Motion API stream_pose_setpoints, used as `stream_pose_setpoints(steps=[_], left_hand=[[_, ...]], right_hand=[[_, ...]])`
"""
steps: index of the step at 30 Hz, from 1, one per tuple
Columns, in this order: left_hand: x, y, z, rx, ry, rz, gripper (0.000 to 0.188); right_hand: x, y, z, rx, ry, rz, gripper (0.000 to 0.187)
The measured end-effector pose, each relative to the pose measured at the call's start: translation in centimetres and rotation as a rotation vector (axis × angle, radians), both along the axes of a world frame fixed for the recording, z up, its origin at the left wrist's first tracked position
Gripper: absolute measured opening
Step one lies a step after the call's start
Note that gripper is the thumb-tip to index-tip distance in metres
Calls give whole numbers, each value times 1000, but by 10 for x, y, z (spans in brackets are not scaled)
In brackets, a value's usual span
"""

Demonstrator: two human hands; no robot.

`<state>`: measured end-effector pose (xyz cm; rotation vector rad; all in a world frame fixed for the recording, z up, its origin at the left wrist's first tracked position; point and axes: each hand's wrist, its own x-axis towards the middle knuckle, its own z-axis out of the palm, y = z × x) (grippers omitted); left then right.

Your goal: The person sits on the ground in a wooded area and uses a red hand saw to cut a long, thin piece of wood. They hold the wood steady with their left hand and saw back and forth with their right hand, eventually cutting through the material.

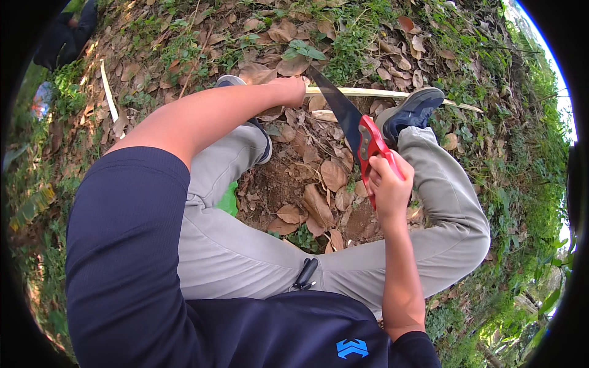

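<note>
My left hand (289, 92) is closed round a long, pale strip of wood or bamboo (368, 92), which runs rightward from my fist past my right shoe. In my right hand (391, 184) I grip the red handle of a handsaw (343, 113). Its dark blade slants up and left, crossing the strip just right of my left fist. Whether the teeth touch the strip cannot be made out. A short pale piece (323, 115) lies on the leaves beside the blade.
My shoes (416, 110) stand on ground covered in dry leaves (319, 205) and low green plants. Another pale strip (108, 90) lies at the far left. Behind it, a person in dark clothes (61, 37) is partly visible. Something green (229, 199) shows by my left leg.
</note>
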<state>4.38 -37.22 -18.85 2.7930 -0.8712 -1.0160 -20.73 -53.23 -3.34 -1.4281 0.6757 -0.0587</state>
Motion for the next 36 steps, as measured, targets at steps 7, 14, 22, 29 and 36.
stream_pose_setpoints(steps=[7,14,22,29,36], left_hand=[[6,1,-6,11,-8,2,41],[8,-8,-6,40,-16,-51,43],[15,-5,-12,91,26,-17,47],[17,-15,-7,91,24,-85,48],[19,-5,-18,66,36,-35,46]], right_hand=[[-6,-26,13,95,-6,25,17],[62,-15,-45,-269,-26,103,15],[-41,-13,12,-42,-14,3,13],[40,-8,-30,-467,-96,133,22],[4,-7,-23,-241,-3,67,19]])
